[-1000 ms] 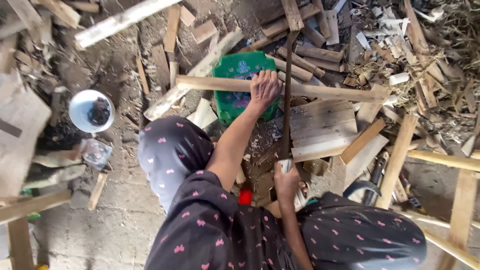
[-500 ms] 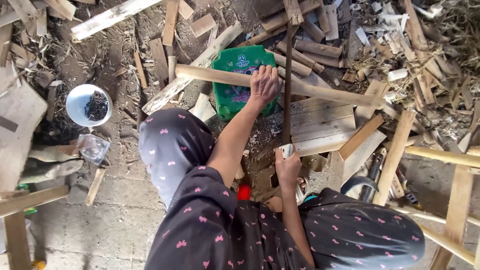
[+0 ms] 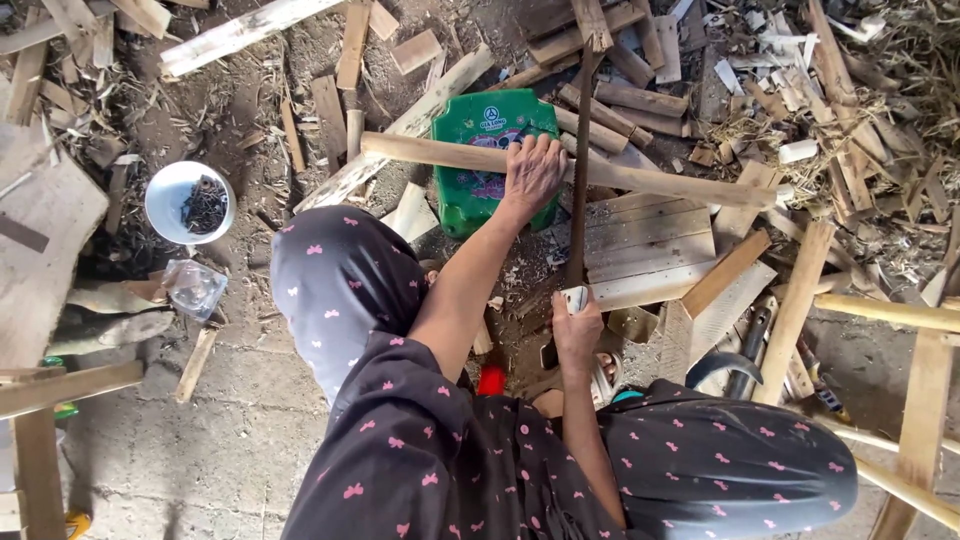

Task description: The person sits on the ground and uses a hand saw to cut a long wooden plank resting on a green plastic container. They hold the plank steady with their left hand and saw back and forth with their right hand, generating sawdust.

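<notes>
My left hand (image 3: 533,172) presses down on a long wooden stick (image 3: 650,180) that lies across a green plastic stool (image 3: 480,160). My right hand (image 3: 577,335) grips the handle end of a long dark saw blade (image 3: 580,170) that stands across the stick, just right of the left hand. The blade reaches up past the stick toward the scrap wood behind. I crouch over them in dark clothes with pink bows.
A flat slatted board (image 3: 650,250) lies under the stick at right. A white bowl of dark nails (image 3: 190,200) and a clear bag (image 3: 195,288) sit at left. Scrap planks and shavings (image 3: 800,110) cover the ground around; a curved blade tool (image 3: 725,365) lies near my right knee.
The view shifted slightly. My right hand with the saw has slid back toward me along the cut; my left hand stays on the stick.
</notes>
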